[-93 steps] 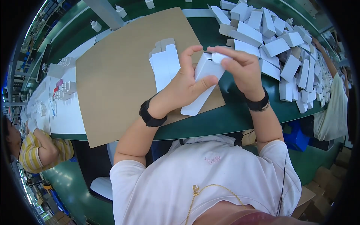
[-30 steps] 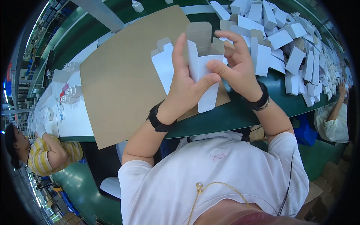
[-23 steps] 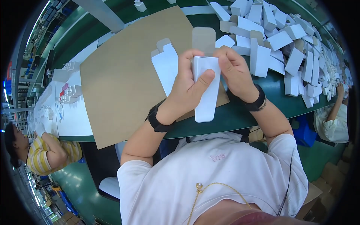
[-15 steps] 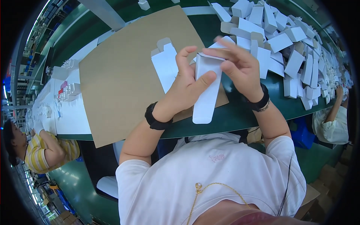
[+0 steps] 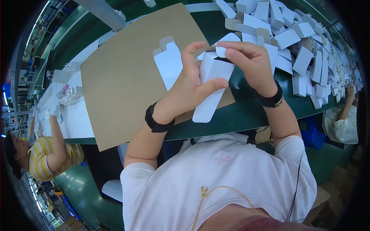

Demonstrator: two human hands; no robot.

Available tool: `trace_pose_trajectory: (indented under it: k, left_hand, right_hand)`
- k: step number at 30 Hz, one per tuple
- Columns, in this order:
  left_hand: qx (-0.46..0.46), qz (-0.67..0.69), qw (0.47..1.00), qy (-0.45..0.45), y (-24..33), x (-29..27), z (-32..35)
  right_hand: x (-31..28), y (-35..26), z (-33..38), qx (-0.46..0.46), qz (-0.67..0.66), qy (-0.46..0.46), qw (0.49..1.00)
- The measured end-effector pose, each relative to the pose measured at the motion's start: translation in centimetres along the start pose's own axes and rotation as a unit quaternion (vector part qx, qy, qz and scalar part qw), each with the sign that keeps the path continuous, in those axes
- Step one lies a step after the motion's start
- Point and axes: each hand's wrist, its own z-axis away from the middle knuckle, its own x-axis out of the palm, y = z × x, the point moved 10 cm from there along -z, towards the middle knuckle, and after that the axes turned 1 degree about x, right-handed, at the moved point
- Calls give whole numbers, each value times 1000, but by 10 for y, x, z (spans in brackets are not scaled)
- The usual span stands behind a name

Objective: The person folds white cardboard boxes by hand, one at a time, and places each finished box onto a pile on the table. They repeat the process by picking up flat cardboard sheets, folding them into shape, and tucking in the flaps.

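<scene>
While both hands, left hand (image 5: 189,86) and right hand (image 5: 250,63), grip it, the white carton (image 5: 210,90) stands long and half-folded

both forearms rise from the lower edge, bent at the elbows, each wrist wearing a dark band. the left hand (image 5: 189,86) has its thumb stretched sideways and index raised; the right hand (image 5: 250,63) curls, fingertips pinching together.

Bright even overhead light, soft shadows, sharp centre, strong fisheye bending, black vignette at rim
</scene>
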Motion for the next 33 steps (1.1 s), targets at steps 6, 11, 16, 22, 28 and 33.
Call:
trace_pose_trajectory:
  k: [6, 11, 16, 22, 28, 33]
  left_hand:
    - [-44, 12, 999, 23, -6, -3, 0]
    - [-9, 28, 1000, 12, -6, -4, -3]
    - [118, -516, 843, 98, -8, -14, -7]
    - [92, -511, 852, 64, -41, 4, -20]
    - [-6, -480, 875, 63, -29, 3, -28]
    - [11, -246, 965, 90, -5, 4, -21]
  right_hand:
    - [13, -1, 5, -53, 29, -88, 994]
    - [3, -5, 8, -12, 52, -77, 996]
    - [-115, -79, 29, -270, 227, 247, 903]
    - [-102, -68, 40, -280, 597, 209, 722]
    - [-77, -35, 29, -183, 456, 116, 864]
    - [-59, 11, 15, 46, 341, 62, 937]
